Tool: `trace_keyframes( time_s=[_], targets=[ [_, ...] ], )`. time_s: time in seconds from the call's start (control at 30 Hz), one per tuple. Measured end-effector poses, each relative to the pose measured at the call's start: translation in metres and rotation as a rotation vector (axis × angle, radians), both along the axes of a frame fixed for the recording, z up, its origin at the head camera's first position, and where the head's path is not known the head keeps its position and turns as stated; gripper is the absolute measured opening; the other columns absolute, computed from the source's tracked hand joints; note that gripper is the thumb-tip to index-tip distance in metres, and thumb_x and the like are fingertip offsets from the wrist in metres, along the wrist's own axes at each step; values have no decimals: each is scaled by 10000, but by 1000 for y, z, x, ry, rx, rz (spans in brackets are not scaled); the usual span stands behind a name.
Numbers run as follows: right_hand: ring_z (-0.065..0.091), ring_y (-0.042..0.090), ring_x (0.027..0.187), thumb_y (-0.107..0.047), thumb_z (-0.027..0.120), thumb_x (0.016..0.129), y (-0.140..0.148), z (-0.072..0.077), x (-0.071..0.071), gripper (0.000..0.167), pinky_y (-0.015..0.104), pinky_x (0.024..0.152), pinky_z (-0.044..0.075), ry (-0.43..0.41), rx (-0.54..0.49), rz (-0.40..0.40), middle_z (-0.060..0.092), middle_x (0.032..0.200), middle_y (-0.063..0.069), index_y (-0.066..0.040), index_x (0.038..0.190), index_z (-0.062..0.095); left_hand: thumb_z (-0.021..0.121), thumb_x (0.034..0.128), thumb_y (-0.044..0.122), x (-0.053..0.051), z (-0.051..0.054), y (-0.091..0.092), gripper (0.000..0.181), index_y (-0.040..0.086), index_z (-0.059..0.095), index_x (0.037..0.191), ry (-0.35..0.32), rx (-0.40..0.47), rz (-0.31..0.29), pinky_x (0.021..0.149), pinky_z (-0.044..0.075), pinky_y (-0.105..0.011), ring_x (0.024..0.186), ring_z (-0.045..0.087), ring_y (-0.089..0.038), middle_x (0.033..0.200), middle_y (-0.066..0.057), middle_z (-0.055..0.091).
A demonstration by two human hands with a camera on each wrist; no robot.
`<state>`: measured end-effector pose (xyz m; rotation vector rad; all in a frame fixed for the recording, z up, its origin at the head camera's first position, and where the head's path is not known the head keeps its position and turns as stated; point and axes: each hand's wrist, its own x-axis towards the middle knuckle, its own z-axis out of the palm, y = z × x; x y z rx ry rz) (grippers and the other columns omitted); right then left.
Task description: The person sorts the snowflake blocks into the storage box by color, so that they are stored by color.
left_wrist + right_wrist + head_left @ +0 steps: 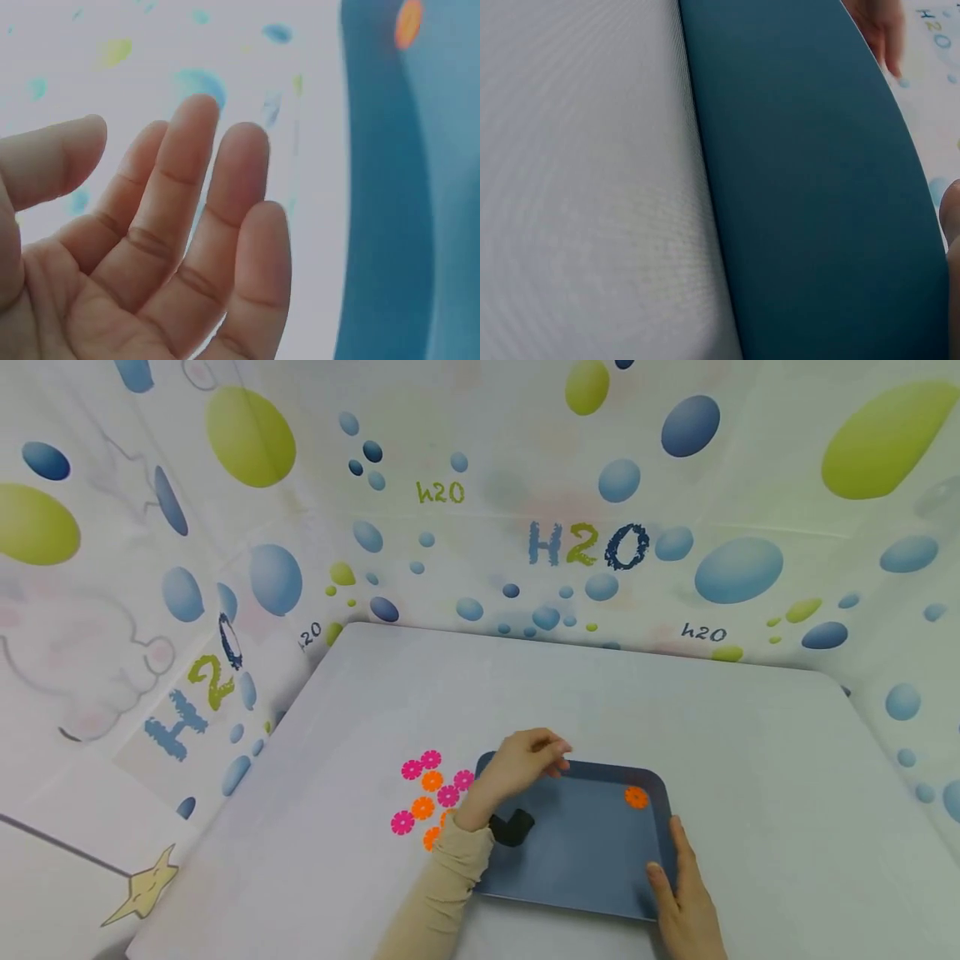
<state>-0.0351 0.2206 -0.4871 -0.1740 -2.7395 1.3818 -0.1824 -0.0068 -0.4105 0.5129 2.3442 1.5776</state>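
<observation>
A dark blue-grey rectangular tray [577,852] lies on the white table. My left hand [525,758] hangs over its far left corner; in the left wrist view the fingers are loosely bent and the palm holds nothing. At the right side my right hand [688,893] holds the tray's edge, thumb inside the rim and fingers along the outside. One orange notched disc [636,797] lies in the tray's far right corner. Left of the tray are several pink discs [402,822] and orange discs [423,808], some partly hidden by my left forearm.
A black angular object [513,828] shows beside my left wrist, over the tray. The white table [765,777] extends around the tray. Behind and at the sides hangs a white curtain [495,560] printed with blue and green drops.
</observation>
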Motion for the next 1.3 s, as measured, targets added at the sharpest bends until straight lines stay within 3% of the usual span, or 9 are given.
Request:
trace_keyframes(
  time_s=[0.13,0.23,0.33,0.43,0.6,0.8,0.9,1.1,1.3],
  targets=[
    [182,590,1382,-280,436,1037,0,0,0,687,744,1019,222,-5,13,-4,99,1593,271,-160,1570,20,551,989,193,-1,-1,-47,247,7,662,1108,-28,107,240,796,576,-341,824,703,-260,957,-188,717],
    [191,597,1374,-295,421,1041,0,0,0,686,751,1004,231,-21,21,-6,91,1597,264,-178,1570,0,546,990,162,0,-9,-79,244,-1,647,1140,-40,132,397,804,563,-358,866,694,-281,994,-193,710],
    [191,603,1370,-307,408,1044,1,0,0,686,758,995,233,-38,22,-7,77,1601,255,-190,1569,-18,550,986,142,2,-20,-103,253,-7,631,1174,-56,95,505,836,558,-351,930,680,-313,1050,-200,699],
    [187,608,1368,-307,400,1047,2,1,0,682,767,989,234,-43,22,-4,66,1604,249,-184,1569,-21,566,975,134,6,-34,-116,256,5,633,1186,-71,4,568,851,548,-330,965,659,-311,1085,-180,693],
    [178,627,1356,-292,389,1050,4,0,-1,676,784,972,231,-30,20,9,47,1605,250,-173,1567,-29,578,957,133,12,-54,-122,231,48,669,1152,-56,-149,616,854,522,-354,957,619,-259,1101,-139,691],
    [208,619,1353,-286,407,1046,1,-1,0,677,770,972,254,-20,29,-5,74,1605,244,-174,1569,-9,562,895,44,17,-66,-122,274,67,678,1141,-34,-195,663,778,506,-308,905,589,-241,1072,-132,693],
    [207,604,1365,-277,412,1045,0,-1,0,672,760,986,251,-9,21,-8,83,1607,239,-174,1570,6,556,821,-31,19,-66,-122,365,58,673,1155,-1,-246,633,746,513,-308,908,591,-256,1083,-139,692],
    [181,591,1383,-266,418,1044,0,1,1,668,750,1016,223,11,4,1,72,1608,239,-173,1571,17,565,762,-129,21,-62,-119,450,7,654,1182,57,-373,542,948,511,-442,1049,595,-322,1149,-172,672],
    [185,579,1391,-258,431,1039,0,1,1,666,738,1029,220,23,3,-6,84,1609,233,-161,1571,42,601,778,-118,21,-55,-118,403,-28,649,1168,24,-425,527,862,550,-404,968,592,-309,1105,-196,670]
  ],
)
